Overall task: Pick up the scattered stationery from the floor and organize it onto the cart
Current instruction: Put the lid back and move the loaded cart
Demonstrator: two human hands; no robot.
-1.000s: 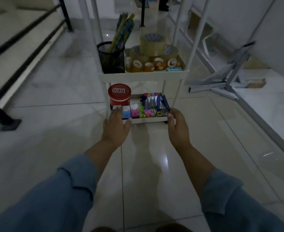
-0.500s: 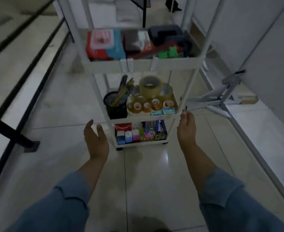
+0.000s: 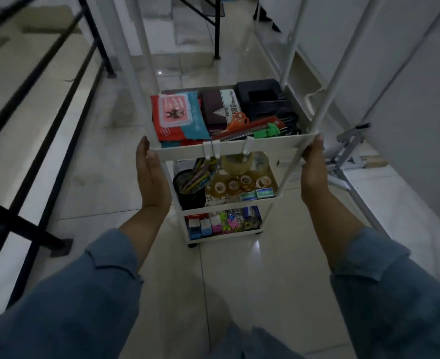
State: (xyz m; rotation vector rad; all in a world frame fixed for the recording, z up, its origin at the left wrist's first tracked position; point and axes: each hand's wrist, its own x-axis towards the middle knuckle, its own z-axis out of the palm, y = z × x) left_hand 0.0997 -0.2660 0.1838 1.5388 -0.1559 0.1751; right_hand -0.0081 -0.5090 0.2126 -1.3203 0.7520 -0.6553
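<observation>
A white three-shelf cart stands on the tiled floor in front of me; its top tray (image 3: 229,151) holds a red and blue packet (image 3: 177,115), a dark box (image 3: 217,110), a black device (image 3: 263,99), orange scissors (image 3: 239,119) and rulers. On the middle shelf (image 3: 226,208) are a black mesh pen cup (image 3: 190,194), tape rolls (image 3: 239,182) and small green boxes (image 3: 259,194). Small coloured items (image 3: 213,225) fill the bottom shelf. My left hand (image 3: 150,174) is flat, fingers straight, beside the top tray's left front corner. My right hand (image 3: 312,161) lies against its right front corner, fingers extended.
A black metal railing (image 3: 32,125) runs along the left. A folded grey metal stand (image 3: 348,149) lies on the floor to the right, against a white wall (image 3: 408,99). White rack posts (image 3: 289,47) rise behind the cart. Pale floor tiles (image 3: 252,281) stretch between me and the cart.
Both hands have risen from the bottom shelf's front to the sides of the top tray. My view has lifted, bringing the top tray into sight.
</observation>
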